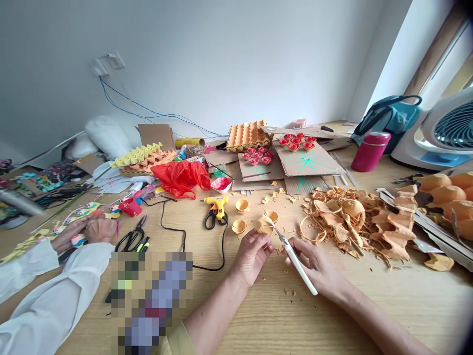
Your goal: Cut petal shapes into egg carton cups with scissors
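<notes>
Well, your left hand (248,257) pinches cup (263,226) at fingertips; right hand (320,270) grips snips (301,271), blades beside left. Slip could nick left hand; hard squeeze could crush cup.

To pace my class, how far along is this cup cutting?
Three scalloped orange pulp cups look cut. The left hand holds another cup, the right hand a white-handled cutting tool. Probably left: the domed orange pulp tray at the right edge.
</notes>
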### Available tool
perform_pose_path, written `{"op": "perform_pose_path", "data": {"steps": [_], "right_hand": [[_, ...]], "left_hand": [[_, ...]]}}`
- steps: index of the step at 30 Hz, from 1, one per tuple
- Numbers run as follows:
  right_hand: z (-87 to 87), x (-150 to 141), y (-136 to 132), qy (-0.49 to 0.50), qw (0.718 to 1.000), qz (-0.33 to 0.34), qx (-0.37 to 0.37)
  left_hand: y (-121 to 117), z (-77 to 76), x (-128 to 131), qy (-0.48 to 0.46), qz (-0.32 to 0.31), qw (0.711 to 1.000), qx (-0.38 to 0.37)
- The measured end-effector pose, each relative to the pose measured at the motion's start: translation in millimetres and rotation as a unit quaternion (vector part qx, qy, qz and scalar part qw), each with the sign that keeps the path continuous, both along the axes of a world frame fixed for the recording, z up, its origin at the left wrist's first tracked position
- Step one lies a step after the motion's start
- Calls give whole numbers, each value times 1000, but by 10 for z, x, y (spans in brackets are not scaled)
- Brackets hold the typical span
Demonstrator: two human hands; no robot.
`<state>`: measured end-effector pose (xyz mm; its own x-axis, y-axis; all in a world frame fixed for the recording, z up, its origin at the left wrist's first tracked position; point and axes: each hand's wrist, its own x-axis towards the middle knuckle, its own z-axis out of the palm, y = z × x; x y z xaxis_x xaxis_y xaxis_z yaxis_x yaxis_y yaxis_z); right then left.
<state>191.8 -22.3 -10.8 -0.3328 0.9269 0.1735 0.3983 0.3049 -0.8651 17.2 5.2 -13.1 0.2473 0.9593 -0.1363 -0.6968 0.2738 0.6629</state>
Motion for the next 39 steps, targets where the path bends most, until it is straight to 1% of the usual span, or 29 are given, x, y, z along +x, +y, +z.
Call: {"op": "perform_pose_path", "data": {"steps": [4,11,17,21,28,33,39], "right_hand": [[0,-21,-5,15,1000,21,-2],[-27,-14,2,-5,999,40,-20],[-76,-12,0,-2,998,62,-22],[-76,-20,-4,6,997,73,-20],[-66,-28,5,0,997,69,20],[-68,-21,11,-24,996,76,41],[-76,-21,9,-41,994,82,53]], "left_hand": [[-4,0,3,-17,-7,1000,2],[-11,-22,10,-25,-20,999,10],[-34,9,24,20,-32,998,52],[-37,20,27,39,-24,997,58],[-56,52,47,54,-16,997,59],[-84,93,79,48,-15,997,61],[-84,72,97,27,-16,998,58]]}}
